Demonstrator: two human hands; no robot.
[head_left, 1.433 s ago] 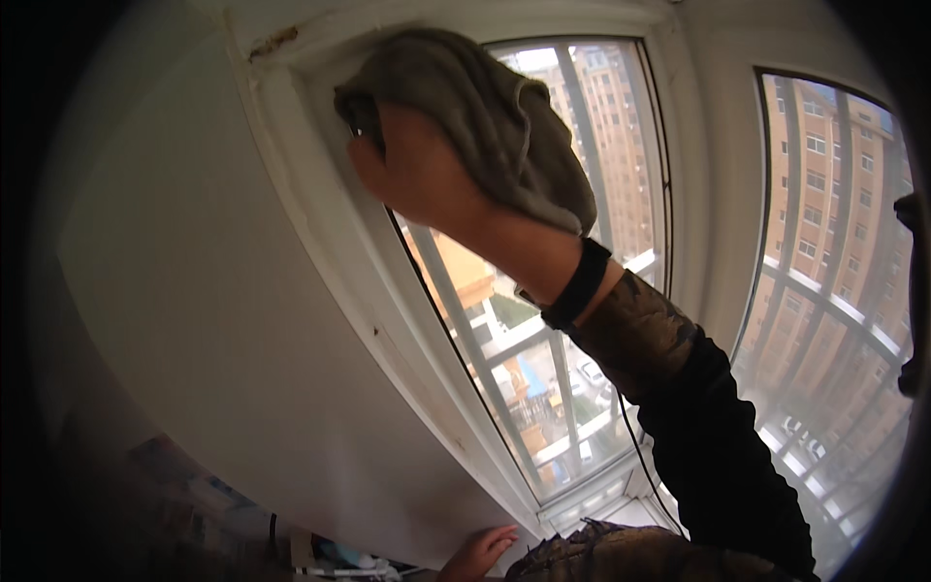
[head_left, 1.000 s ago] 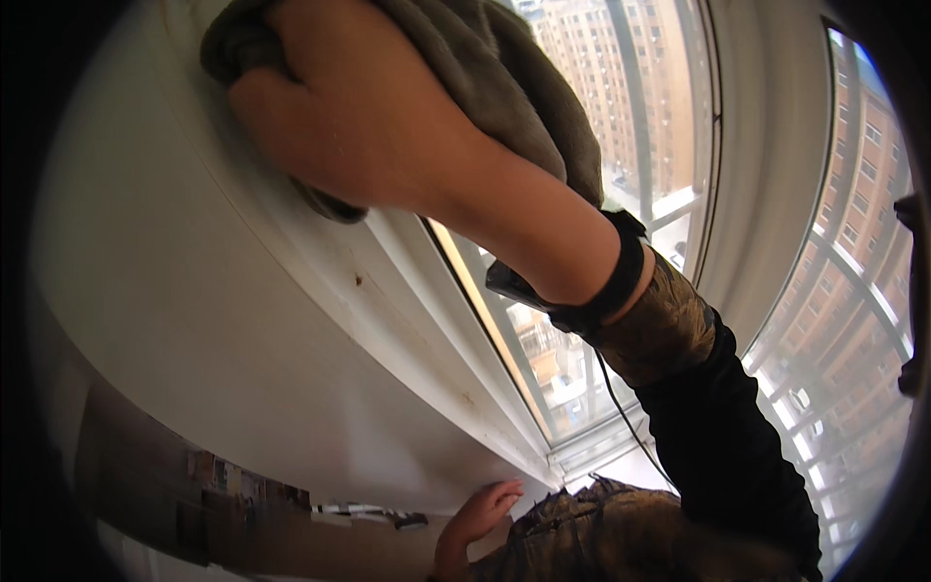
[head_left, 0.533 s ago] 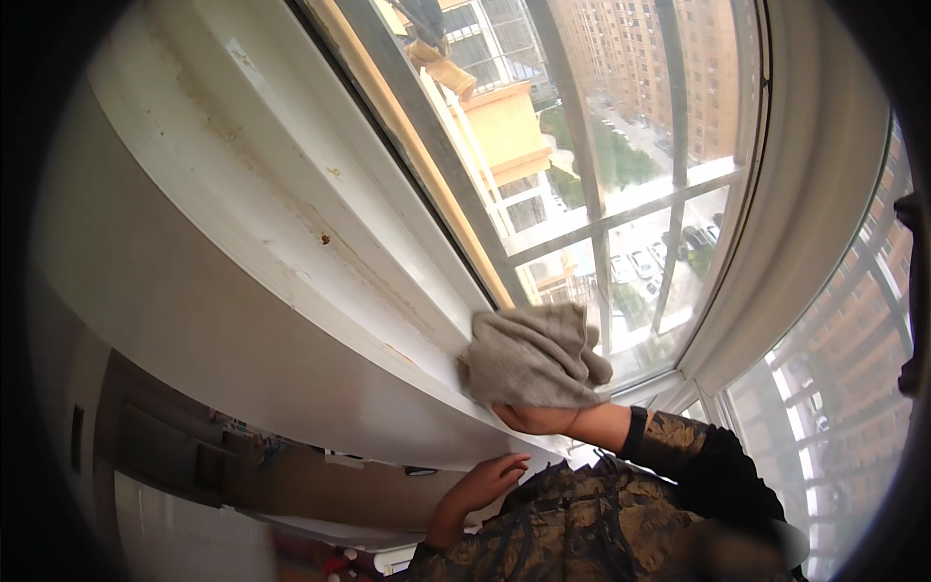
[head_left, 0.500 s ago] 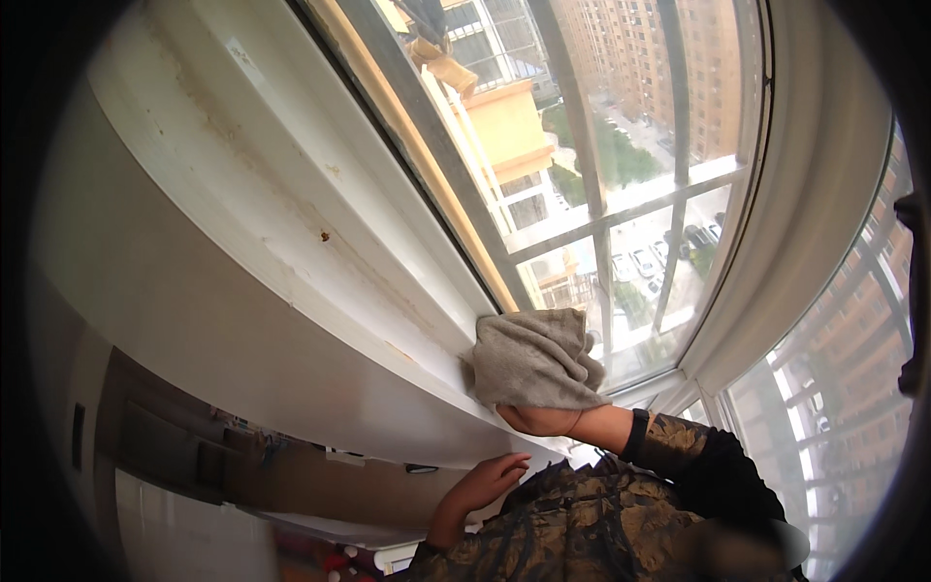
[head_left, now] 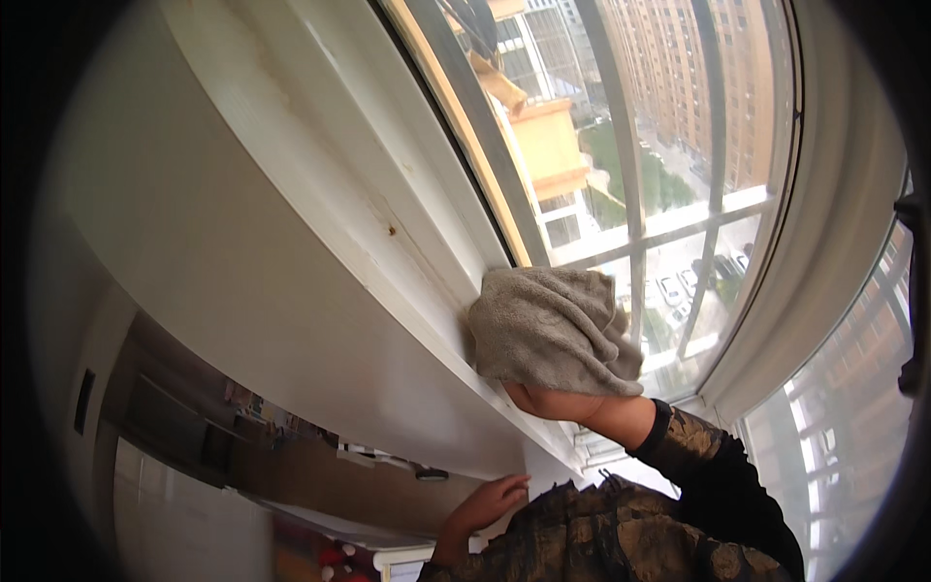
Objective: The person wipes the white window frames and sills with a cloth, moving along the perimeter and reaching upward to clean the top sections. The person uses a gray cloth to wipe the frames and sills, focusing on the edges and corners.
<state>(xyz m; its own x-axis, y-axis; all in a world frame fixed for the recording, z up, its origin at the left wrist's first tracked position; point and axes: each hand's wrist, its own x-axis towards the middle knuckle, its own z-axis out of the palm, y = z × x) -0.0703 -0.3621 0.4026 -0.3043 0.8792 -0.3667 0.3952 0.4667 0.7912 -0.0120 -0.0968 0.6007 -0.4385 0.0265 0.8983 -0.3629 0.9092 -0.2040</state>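
The right hand (head_left: 558,400) holds a grey cloth (head_left: 551,330) pressed against the white window frame (head_left: 388,233), low on the frame where it curves down toward the sill. The cloth is bunched and draped over the hand, covering the fingers entirely, so only the heel of the hand and the wrist show beneath its lower edge. A dark band sits on the wrist, and behind it comes a black sleeve with a gold pattern (head_left: 698,466).

The left hand (head_left: 490,502) is lower down, near the bottom of the view, with the fingers spread loosely and empty. It seems to rest against the underside of the white ledge (head_left: 291,320), though the contact itself is hard to make out at this angle.

A small brown spot (head_left: 391,231) marks the frame well above the cloth. To the right of the cloth, the window pane (head_left: 669,126) shows tall buildings and a street with parked cars far below.
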